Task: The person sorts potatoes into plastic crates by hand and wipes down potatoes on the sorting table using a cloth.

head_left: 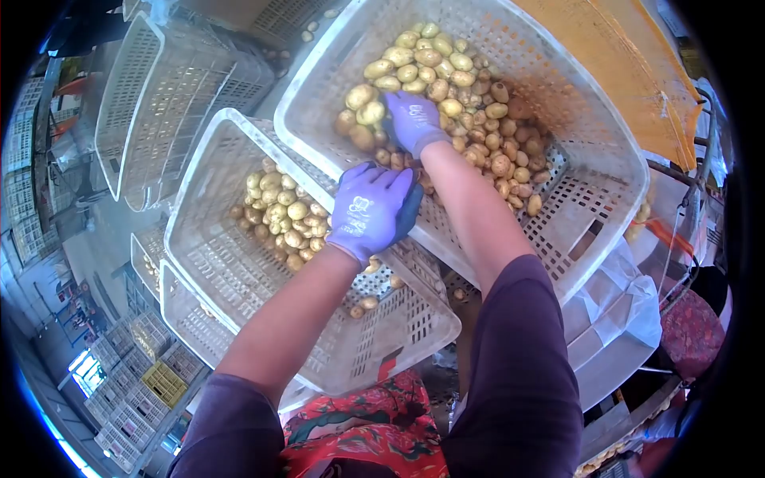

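Two pale plastic crates hold potatoes. In the larger upper crate (pixel 470 9), my right hand (pixel 412 121), in a purple glove, reaches down among the potatoes (pixel 430 58); its fingertips are hidden, and what it holds cannot be made out. My left hand (pixel 368 209), also in a purple glove, is over the rims where the two crates meet. Its fingers point up toward the larger crate, bent over the edge, and their undersides are hidden. Below and left, the smaller crate (pixel 191 171) has a heap of potatoes (pixel 283 211) at its far side and a few loose ones nearer me.
Stacked empty crates (pixel 171 95) stand at the upper left. An orange-yellow sheet (pixel 637 72) hangs at the upper right, beside a metal frame. White plastic wrapping (pixel 617 299) lies right of the large crate. More crates, one yellow (pixel 165 384), are at the lower left.
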Demonstrator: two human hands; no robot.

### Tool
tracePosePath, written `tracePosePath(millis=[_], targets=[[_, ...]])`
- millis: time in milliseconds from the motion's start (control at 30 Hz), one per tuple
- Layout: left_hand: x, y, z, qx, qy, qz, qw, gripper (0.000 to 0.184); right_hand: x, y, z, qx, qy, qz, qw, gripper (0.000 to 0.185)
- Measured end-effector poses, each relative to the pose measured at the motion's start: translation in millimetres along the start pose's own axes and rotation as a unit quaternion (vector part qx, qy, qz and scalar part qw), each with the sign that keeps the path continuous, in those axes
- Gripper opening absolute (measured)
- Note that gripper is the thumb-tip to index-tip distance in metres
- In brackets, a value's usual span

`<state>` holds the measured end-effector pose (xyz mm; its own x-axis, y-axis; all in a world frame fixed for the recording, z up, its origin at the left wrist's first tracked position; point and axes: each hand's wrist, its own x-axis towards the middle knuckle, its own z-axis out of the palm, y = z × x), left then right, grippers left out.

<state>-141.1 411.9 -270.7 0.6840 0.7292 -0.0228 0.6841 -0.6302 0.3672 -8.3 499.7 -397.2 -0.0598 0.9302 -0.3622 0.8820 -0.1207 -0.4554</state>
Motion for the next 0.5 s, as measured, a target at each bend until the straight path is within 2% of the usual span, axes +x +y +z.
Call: tracePosePath(millis=[100, 133, 167, 233, 267, 367, 500], targets=[[1, 1, -1, -0.009, 0.007, -0.004, 1.000, 0.028, -22, 10, -2, -0.044, 0.034, -0.036, 0.998, 0.043], [0, 1, -2, -0.008, 0.006, -0.003, 1.000, 0.028, -29, -6, -30, -0.004, -0.052, -0.004, 0.999, 0.052], [1, 2, -1, -0.009, 0.004, 0.001, 1.000, 0.028, -45, -16, -47, 0.030, -0.048, -0.002, 0.998, 0.049], [2, 3, 2, -0.015, 0.031, 0.013, 0.999, 0.028, -28, -2, 26, -0.120, 0.060, -0.063, 0.989, 0.045], [1, 2, 2, -0.011, 0.035, 0.019, 0.999, 0.028, -29, 14, 58, -0.069, 0.143, -0.098, 0.982, 0.045], [0, 0, 4, 0.001, 0.043, 0.019, 0.999, 0.026, -86, 41, 40, -0.139, 0.201, -0.117, 0.963, 0.041], [2, 2, 3, -0.010, 0.043, 0.019, 0.999, 0.023, -129, 46, -33, -0.104, -0.055, -0.046, 0.992, 0.038]])
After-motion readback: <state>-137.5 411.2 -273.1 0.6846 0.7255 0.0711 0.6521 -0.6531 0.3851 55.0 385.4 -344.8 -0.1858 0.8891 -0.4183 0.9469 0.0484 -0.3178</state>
